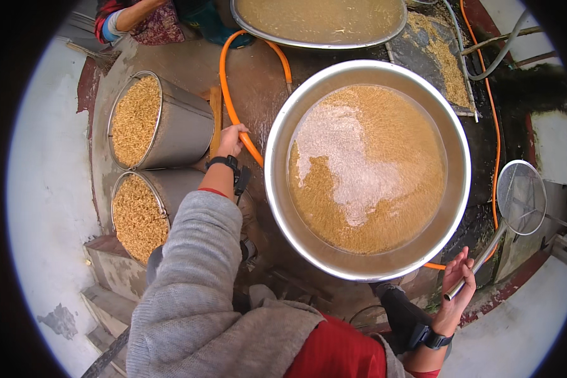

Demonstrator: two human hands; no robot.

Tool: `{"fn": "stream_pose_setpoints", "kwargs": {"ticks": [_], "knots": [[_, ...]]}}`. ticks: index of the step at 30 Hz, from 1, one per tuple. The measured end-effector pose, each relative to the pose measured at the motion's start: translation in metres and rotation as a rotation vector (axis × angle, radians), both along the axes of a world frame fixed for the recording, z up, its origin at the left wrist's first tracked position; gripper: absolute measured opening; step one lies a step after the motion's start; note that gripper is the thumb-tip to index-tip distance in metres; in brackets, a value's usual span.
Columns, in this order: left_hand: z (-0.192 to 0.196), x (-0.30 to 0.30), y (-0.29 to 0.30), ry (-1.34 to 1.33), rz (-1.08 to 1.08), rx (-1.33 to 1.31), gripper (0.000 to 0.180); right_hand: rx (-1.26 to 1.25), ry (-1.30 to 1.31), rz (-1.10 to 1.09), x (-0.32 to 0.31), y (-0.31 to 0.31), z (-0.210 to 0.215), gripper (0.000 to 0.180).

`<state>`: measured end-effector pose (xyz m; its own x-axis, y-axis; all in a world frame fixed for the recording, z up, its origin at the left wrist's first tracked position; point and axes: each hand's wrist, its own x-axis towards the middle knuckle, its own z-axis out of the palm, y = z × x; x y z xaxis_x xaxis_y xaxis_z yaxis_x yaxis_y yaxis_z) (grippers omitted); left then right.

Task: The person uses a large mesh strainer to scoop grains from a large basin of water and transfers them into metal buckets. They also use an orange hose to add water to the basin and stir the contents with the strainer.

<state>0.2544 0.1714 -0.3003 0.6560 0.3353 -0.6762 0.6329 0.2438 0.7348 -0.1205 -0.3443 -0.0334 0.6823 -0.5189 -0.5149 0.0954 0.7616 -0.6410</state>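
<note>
My left hand point(230, 140) is closed at the orange hose point(253, 151), left of a wide metal basin point(278, 208). The hose's lower end passes behind the basin's rim. Water and tan grain point(334, 217) fill the basin, with a paler patch on the surface that may be glare or foam. At the basin's lower right, my right hand point(458, 280) grips the metal handle of a round mesh strainer point(521, 196). The strainer is held outside the basin, its mesh pointing up and to the right.
Two metal buckets point(186, 123) of grain lean to the left. Beyond the basin stands a larger tub point(321, 45) of cloudy water. Spilled grain point(447, 63) lies on dark sheeting at upper right. Another person's arm point(135, 14) shows at upper left, near a broom point(101, 57).
</note>
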Motion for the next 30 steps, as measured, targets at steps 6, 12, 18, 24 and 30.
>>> {"fn": "stream_pose_setpoints", "kwargs": {"ticks": [6,12,18,24,30], "knots": [[0.12,-0.016,-0.008,-0.338,-0.043,-0.47,0.026,0.082,-0.119,0.049,-0.004,0.015,0.017,0.016],[0.231,-0.064,-0.038,-0.498,-0.328,-0.387,0.039,0.091,-0.193,0.101,-0.02,0.028,0.022,0.016],[0.3,-0.112,-0.058,-0.459,-0.694,-0.401,0.046,0.054,-0.156,0.17,-0.019,0.045,0.027,0.017],[0.32,-0.167,-0.094,-0.48,-0.853,-0.245,0.045,0.017,-0.117,0.287,-0.014,0.067,0.029,0.016],[0.31,-0.247,-0.138,-0.499,-1.271,-0.184,0.049,-0.014,-0.073,0.413,-0.004,0.112,0.024,0.013]]}}
